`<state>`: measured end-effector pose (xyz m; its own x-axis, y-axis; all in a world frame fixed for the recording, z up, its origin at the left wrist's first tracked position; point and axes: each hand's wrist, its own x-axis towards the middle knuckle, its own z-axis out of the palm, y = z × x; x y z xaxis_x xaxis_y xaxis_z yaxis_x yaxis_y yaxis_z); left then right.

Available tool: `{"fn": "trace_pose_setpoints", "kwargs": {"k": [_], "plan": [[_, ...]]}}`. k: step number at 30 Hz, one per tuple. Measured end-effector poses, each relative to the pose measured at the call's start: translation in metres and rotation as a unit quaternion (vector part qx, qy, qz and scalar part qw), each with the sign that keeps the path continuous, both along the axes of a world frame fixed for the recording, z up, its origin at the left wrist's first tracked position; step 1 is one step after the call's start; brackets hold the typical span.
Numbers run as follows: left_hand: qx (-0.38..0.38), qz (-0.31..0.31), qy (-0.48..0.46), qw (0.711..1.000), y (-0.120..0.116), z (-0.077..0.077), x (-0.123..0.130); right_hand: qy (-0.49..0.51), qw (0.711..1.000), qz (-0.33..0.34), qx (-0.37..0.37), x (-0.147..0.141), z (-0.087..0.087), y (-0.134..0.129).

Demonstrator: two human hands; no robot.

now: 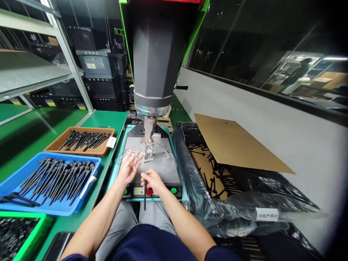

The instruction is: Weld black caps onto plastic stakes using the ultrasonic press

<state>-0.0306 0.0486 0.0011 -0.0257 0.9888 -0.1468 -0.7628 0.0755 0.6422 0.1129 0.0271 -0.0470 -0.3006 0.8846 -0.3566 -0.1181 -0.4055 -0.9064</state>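
Hanging at the top middle of the frame is a big gray machine (153, 61). A blue tray (13, 178) of black sticks (54, 181) sits at the lower left. Near the middle, the left hand (130, 168) is palm up, fingers apart. Just below, the right hand (153, 181) has its fingers pinched on a thin rod (145, 199).

Right hand (153, 182) pinches black rod (145, 199); left hand (128, 170) splayed near shiny fixture (148, 149).
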Motion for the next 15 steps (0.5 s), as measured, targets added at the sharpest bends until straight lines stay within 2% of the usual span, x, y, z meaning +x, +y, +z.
{"fn": "trace_pose_setpoints", "kwargs": {"k": [2, 4, 6, 8, 11, 15], "plan": [[-0.016, -0.029, 0.007, 0.999, -0.011, -0.010, -0.006, 0.033, 0.997, 0.074, -0.009, 0.000, 0.002, -0.022], [-0.051, -0.079, 0.033, 0.995, -0.028, -0.018, -0.011, 0.060, 0.992, 0.102, 0.031, 0.002, 0.012, -0.035], [-0.084, -0.129, 0.084, 0.985, -0.050, -0.022, -0.016, 0.069, 0.988, 0.070, 0.117, 0.004, 0.027, -0.040], [-0.071, -0.147, 0.150, 0.975, -0.073, -0.022, -0.017, 0.045, 0.977, 0.010, 0.209, 0.005, 0.042, -0.038], [0.020, -0.120, 0.265, 0.957, -0.097, -0.014, -0.015, 0.013, 0.956, -0.035, 0.291, 0.001, 0.053, -0.034], [0.091, -0.028, 0.430, 0.898, -0.106, -0.007, -0.012, 0.022, 0.942, -0.044, 0.332, -0.016, 0.055, -0.037]]}}
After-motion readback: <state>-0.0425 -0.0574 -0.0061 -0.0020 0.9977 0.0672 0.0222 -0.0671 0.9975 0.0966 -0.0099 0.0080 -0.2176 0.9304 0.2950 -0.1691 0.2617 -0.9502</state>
